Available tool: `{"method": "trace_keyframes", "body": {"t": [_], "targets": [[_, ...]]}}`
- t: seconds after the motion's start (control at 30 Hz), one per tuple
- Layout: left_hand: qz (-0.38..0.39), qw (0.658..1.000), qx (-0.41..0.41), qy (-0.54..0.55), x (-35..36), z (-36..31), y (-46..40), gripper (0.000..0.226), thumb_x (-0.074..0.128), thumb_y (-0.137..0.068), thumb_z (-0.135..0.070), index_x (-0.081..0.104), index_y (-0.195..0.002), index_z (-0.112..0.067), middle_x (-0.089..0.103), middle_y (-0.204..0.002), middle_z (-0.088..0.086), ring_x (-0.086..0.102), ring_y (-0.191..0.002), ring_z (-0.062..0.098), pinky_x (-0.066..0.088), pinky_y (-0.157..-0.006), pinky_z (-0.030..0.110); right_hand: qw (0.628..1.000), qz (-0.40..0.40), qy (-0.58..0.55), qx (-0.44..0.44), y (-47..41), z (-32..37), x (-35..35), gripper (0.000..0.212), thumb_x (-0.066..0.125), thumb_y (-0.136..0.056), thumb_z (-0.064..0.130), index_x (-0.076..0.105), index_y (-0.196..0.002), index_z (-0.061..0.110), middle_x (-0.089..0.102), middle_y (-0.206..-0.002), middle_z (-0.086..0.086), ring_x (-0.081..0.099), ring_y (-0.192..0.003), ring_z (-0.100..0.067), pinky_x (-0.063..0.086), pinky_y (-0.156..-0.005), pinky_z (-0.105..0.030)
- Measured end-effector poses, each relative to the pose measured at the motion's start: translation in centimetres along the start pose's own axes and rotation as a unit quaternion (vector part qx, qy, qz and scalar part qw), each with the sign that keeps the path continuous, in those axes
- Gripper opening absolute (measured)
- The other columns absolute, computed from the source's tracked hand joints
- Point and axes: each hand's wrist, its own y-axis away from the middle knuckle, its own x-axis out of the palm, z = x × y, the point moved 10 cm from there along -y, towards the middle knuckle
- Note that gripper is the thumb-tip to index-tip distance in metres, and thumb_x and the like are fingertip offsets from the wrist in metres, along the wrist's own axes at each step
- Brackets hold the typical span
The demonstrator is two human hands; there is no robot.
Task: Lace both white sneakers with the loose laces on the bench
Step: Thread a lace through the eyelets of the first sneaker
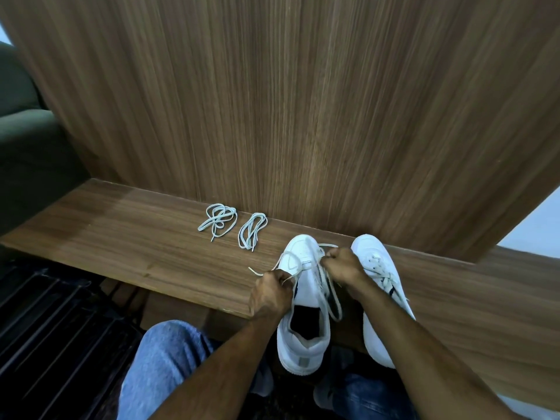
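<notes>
Two white sneakers stand toe-away on the wooden bench (145,237). The left sneaker (304,322) has a pale lace (328,301) partly threaded, with a loose loop hanging over its right side. My left hand (271,294) grips one end of that lace at the shoe's left side. My right hand (342,265) pinches the other part of the lace above the shoe's toe end. The right sneaker (377,262) stands beside it, partly behind my right forearm, with a lace across its eyelets. Two loose coiled laces lie further left: one lace bundle (217,222) and a second bundle (252,230).
A tall wood panel (303,101) rises straight behind the bench. A dark green cushion (24,147) sits at the left. A black slatted rack (54,328) lies below the bench edge. My knees in blue jeans (163,359) are under the arms.
</notes>
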Motion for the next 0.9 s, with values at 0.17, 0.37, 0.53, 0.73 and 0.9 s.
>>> {"method": "trace_keyframes", "body": {"t": [0.17,0.37,0.53,0.73,0.9], "targets": [[-0.003,1.000,0.004,-0.002,0.1,0.0,0.0,0.019,0.057,-0.086,-0.029,0.071,-0.099,-0.026,0.071,-0.099,0.010,0.064,-0.097,0.034,0.051,-0.077,0.035,0.955,-0.061,-0.279,-0.074,1.0,4.7,-7.3,0.026,0.053,-0.095,0.017,0.056,-0.069,0.017,0.051,-0.071,-0.005,0.046,-0.070,-0.020,0.038,-0.067,-0.034],[-0.003,1.000,0.001,0.005,0.2,0.0,0.0,0.016,0.059,-0.086,-0.031,0.072,-0.096,-0.027,0.071,-0.096,0.009,0.064,-0.095,0.033,0.052,-0.077,0.035,0.948,-0.072,-0.279,-0.136,1.1,7.4,-9.7,0.020,0.050,-0.097,0.016,0.058,-0.079,0.015,0.069,-0.081,-0.012,0.063,-0.068,-0.024,0.053,-0.066,-0.040],[-0.002,1.000,0.000,0.010,-0.1,-0.1,0.2,0.015,0.059,-0.086,-0.029,0.071,-0.094,-0.027,0.071,-0.096,0.010,0.064,-0.095,0.034,0.053,-0.078,0.036,0.990,-0.039,0.116,-0.075,-0.3,1.9,-2.0,0.014,0.047,-0.093,0.027,0.060,-0.095,0.022,0.066,-0.090,-0.004,0.062,-0.085,-0.027,0.047,-0.074,-0.033],[0.007,1.000,0.002,-0.001,0.4,0.3,0.0,0.018,0.056,-0.086,-0.031,0.070,-0.098,-0.029,0.071,-0.098,0.010,0.064,-0.097,0.035,0.053,-0.079,0.038,0.996,0.004,0.078,-0.040,0.0,-1.5,1.8,0.017,0.055,-0.087,0.031,0.063,-0.078,0.020,0.070,-0.090,-0.001,0.065,-0.094,-0.026,0.049,-0.078,-0.033],[-0.003,1.000,0.003,-0.001,0.2,0.1,-0.2,0.019,0.057,-0.086,-0.031,0.071,-0.098,-0.029,0.071,-0.098,0.011,0.064,-0.096,0.035,0.052,-0.077,0.036,0.989,-0.025,0.146,-0.022,0.4,-0.6,0.7,0.034,0.060,-0.085,0.027,0.048,-0.054,0.018,0.056,-0.066,0.001,0.063,-0.079,-0.027,0.039,-0.064,-0.027]]}}
